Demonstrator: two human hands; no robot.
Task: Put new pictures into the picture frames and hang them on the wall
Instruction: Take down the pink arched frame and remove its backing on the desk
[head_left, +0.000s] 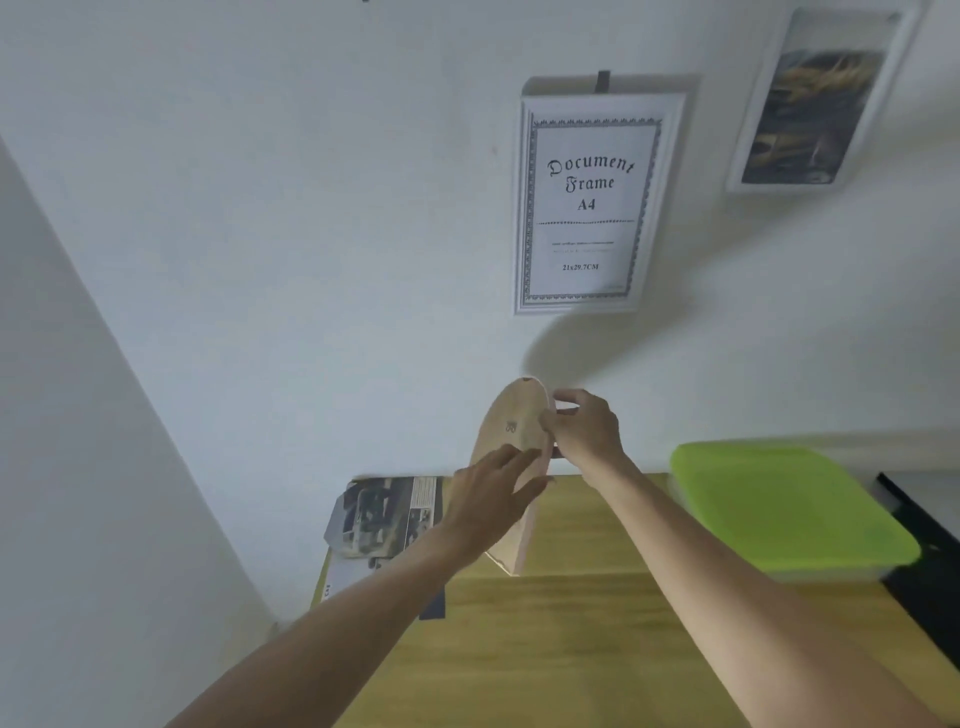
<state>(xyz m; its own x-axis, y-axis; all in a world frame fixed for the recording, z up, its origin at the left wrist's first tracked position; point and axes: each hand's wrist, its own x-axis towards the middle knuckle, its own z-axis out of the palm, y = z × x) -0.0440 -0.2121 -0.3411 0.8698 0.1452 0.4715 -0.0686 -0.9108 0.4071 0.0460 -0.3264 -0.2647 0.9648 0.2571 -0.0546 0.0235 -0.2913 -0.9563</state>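
A tan backing board (514, 441) is held upright above the wooden surface (571, 649), pinched at its upper edge by the right hand (584, 428) and steadied by the flat, straight fingers of the left hand (491, 499). Printed pictures (384, 514) lie just beside it. Two white frames (592, 202) hang on the wall above.

Both hands, left hand (491, 486) and right hand (584, 428), hold what looks like a wooden-backed frame (514, 431) upright above the table (571, 649).
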